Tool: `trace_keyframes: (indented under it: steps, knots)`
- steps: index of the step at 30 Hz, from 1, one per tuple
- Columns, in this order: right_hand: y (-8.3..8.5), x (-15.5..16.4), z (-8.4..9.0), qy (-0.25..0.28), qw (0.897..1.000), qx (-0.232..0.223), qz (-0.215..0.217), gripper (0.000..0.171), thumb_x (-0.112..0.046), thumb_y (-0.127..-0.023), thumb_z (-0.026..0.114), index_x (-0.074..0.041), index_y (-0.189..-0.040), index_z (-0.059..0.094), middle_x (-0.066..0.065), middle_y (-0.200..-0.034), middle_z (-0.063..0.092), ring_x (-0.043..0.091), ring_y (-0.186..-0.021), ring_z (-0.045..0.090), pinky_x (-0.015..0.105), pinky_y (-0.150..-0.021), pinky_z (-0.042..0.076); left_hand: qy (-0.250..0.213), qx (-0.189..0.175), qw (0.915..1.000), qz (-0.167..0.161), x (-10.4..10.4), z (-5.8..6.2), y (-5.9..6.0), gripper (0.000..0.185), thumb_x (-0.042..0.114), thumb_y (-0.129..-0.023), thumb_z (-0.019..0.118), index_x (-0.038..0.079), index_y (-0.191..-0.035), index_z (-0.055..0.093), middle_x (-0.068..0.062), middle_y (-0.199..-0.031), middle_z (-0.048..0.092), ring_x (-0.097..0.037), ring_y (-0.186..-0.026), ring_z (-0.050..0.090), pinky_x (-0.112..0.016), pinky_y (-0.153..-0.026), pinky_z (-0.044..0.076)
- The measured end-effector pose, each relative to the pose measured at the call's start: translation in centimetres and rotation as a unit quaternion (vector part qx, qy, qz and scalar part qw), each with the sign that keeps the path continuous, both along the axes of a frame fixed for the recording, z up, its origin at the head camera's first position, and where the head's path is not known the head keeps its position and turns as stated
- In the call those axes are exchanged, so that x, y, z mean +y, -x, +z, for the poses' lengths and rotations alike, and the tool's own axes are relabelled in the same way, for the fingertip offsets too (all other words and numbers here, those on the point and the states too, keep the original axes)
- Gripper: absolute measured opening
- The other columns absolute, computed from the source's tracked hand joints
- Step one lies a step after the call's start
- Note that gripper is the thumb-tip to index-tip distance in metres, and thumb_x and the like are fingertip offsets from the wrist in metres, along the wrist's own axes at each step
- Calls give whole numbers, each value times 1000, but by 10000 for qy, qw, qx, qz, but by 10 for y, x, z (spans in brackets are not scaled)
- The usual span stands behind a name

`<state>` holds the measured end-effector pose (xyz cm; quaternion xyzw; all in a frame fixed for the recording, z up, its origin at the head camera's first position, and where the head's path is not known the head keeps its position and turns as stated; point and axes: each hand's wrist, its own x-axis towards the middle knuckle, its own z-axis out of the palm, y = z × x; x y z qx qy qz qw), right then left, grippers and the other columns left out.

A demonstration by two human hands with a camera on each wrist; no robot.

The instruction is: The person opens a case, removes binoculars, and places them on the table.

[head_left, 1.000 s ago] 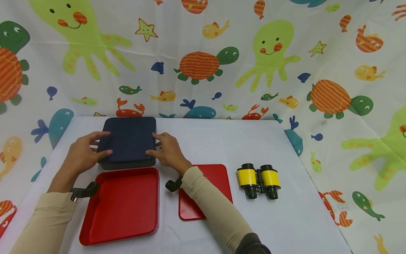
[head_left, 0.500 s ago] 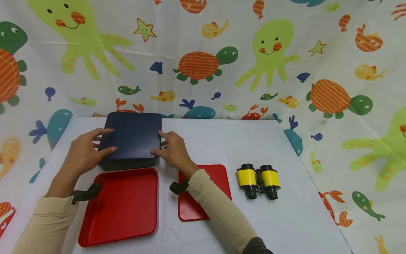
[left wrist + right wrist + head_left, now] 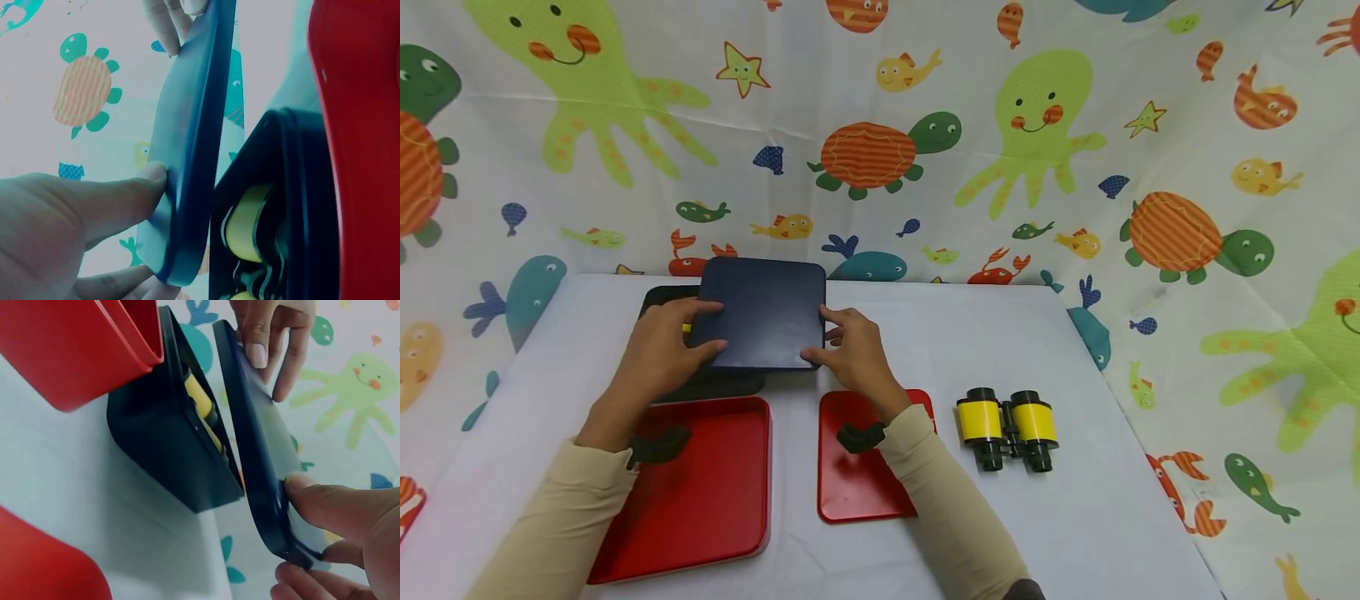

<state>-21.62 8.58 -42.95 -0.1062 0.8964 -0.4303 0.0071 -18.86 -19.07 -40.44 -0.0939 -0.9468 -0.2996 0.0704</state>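
The left hand (image 3: 658, 360) pinches the left edge of the dark lid (image 3: 763, 312), and just below that hand the box (image 3: 715, 385) sits open on the counter (image 3: 925, 333), yellow things showing inside; the right hand (image 3: 853, 358) pinches the lid's right edge. So the lid is off, held clear of the box and not yet set down; red trays (image 3: 707, 492) lie nearer the wrists

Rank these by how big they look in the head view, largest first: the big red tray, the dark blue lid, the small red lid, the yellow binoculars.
1. big red tray
2. dark blue lid, held up by both hands, so nearer the camera and slightly flattered
3. small red lid, partly hidden by the right sleeve
4. yellow binoculars
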Motion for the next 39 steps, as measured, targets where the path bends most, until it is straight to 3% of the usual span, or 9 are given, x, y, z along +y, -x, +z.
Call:
trace_keyframes:
  steps: [10, 17, 28, 39]
  knots:
    - [0, 25, -4, 128, 9998, 97, -121, 76, -22, -85, 92, -12, -152, 59, 13, -144, 66, 28, -109, 77, 36, -90, 65, 65, -13, 9999, -132, 26, -1, 6, 58, 16, -91, 84, 0, -143, 64, -35, -151, 54, -56, -142, 44, -72, -119, 34]
    - [0, 44, -6, 66, 9994, 36, -335, 74, -19, -84, 93, -14, -151, 61, 14, -144, 65, 32, -111, 75, 40, -92, 65, 136, -66, 9999, -41, 52, -5, 14, 58, 17, -92, 83, 1, -145, 64, -34, -152, 53, -54, -138, 46, -70, -116, 40]
    - [8, 83, -4, -359, 9979, -11, -543, 70, -17, -85, 92, -16, -149, 63, 18, -142, 65, 31, -110, 75, 43, -91, 64, 49, -220, 9996, -145, 94, -11, 30, 58, 19, -94, 82, 0, -145, 63, -31, -151, 56, -52, -137, 49, -65, -118, 41]
    - [13, 103, -9, -650, 9949, -297, -716, 67, -15, -87, 90, -16, -149, 64, 20, -142, 65, 31, -113, 73, 42, -89, 65, 18, -348, 9992, -199, 121, -24, 40, 58, 19, -92, 84, -1, -143, 64, -28, -145, 63, -48, -131, 55, -60, -116, 45]
